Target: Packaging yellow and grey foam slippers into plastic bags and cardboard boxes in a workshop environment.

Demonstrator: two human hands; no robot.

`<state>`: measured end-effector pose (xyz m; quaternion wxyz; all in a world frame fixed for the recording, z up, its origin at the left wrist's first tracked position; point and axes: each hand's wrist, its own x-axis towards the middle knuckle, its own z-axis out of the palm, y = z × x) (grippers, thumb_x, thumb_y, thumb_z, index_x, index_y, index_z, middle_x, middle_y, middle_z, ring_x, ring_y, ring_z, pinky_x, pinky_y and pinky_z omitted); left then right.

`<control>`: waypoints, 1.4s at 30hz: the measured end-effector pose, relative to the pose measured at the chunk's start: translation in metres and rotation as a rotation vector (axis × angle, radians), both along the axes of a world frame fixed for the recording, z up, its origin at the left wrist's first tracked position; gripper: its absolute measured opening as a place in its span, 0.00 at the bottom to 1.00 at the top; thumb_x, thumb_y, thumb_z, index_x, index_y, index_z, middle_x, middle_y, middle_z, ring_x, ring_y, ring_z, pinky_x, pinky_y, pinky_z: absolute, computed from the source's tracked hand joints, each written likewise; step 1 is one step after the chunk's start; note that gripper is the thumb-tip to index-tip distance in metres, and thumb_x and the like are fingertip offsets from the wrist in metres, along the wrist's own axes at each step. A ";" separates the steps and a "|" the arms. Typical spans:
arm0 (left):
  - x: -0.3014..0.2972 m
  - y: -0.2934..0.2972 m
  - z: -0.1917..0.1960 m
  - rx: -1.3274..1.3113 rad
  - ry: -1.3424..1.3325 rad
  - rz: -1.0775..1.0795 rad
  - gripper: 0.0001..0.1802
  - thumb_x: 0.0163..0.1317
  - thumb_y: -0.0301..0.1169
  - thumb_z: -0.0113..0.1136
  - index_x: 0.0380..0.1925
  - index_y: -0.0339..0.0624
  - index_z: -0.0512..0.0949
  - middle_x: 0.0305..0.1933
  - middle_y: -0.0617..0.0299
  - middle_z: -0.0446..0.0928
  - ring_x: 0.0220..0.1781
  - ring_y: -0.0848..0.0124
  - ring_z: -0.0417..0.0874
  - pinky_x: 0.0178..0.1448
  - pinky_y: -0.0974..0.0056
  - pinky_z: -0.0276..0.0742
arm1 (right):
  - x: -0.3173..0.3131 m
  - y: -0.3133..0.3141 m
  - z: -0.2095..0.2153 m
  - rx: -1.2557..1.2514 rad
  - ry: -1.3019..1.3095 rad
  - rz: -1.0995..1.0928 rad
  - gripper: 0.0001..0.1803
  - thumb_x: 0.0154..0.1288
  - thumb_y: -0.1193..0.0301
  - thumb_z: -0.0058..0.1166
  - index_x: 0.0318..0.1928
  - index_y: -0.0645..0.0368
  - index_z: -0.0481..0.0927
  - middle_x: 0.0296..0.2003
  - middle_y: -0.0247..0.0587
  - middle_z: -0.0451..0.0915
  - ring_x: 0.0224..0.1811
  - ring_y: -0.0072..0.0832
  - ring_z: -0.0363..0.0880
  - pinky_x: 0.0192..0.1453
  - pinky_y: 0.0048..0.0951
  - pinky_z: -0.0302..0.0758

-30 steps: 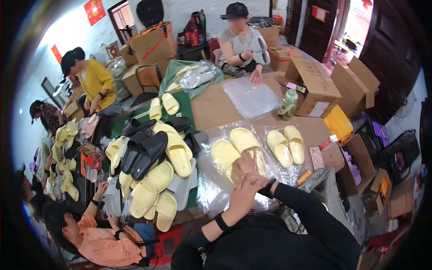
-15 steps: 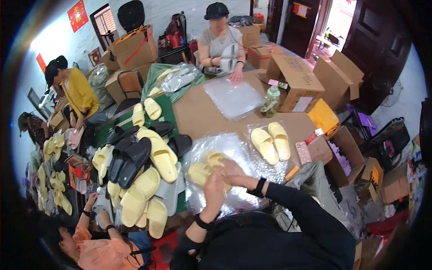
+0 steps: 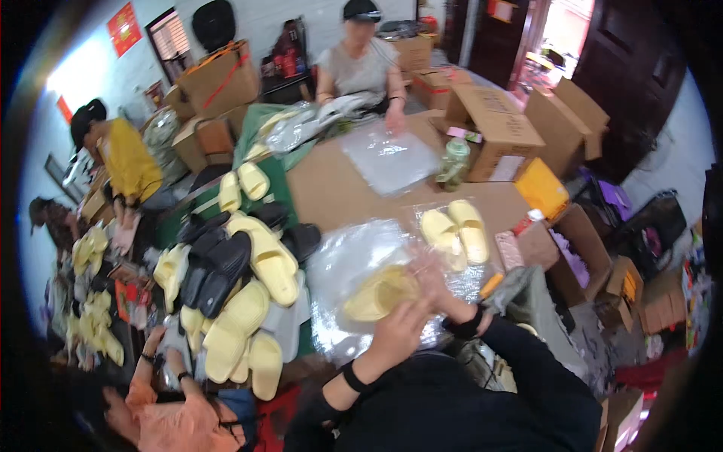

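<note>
A pair of pale yellow slippers (image 3: 380, 294) lies in front of me on a pile of clear plastic bags (image 3: 343, 260). My left hand (image 3: 401, 328) is at the slippers' near right side, its fingers bent together; what they hold, if anything, is hidden. Just beyond it my right hand (image 3: 433, 282) is smeared by motion, so its grip does not show. The two hands almost meet, to the right of the slippers. Another yellow pair (image 3: 457, 232) rests on clear plastic farther right, close to my right fingers.
Yellow and black slippers (image 3: 218, 264) are heaped on my left. A green bottle (image 3: 453, 162) and an open carton (image 3: 493, 135) stand at the far right. Across the table a person (image 3: 361, 60) touches flat clear bags (image 3: 392, 158). Another person (image 3: 177, 414) sits at lower left.
Both my hands have moved right, off the top of the slippers. The slippers sit a little farther right and show more fully. The person opposite has lowered the grey slippers onto the pile.
</note>
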<state>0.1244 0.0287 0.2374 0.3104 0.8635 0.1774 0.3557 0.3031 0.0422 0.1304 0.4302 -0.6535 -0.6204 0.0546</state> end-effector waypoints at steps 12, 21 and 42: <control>-0.060 -0.002 -0.066 -0.509 0.220 0.103 0.11 0.63 0.31 0.51 0.43 0.42 0.77 0.35 0.54 0.76 0.33 0.61 0.77 0.39 0.62 0.72 | 0.085 -0.011 0.040 0.089 -0.256 -0.354 0.13 0.67 0.73 0.43 0.50 0.62 0.73 0.62 0.53 0.61 0.64 0.46 0.59 0.66 0.42 0.58; -0.111 0.005 -0.082 -0.612 0.159 0.400 0.12 0.61 0.32 0.55 0.42 0.41 0.79 0.38 0.55 0.80 0.31 0.69 0.79 0.37 0.66 0.75 | 0.118 -0.035 -0.122 -0.344 0.474 -0.493 0.26 0.67 0.66 0.44 0.61 0.67 0.62 0.59 0.58 0.64 0.63 0.45 0.61 0.65 0.37 0.56; -0.428 0.019 -0.175 -0.835 -0.453 1.720 0.29 0.59 0.29 0.57 0.59 0.34 0.59 0.57 0.47 0.61 0.55 0.61 0.66 0.58 0.60 0.63 | -0.333 0.043 0.032 -0.358 0.365 0.761 0.09 0.56 0.75 0.56 0.38 0.62 0.76 0.35 0.42 0.74 0.33 0.31 0.75 0.37 0.27 0.73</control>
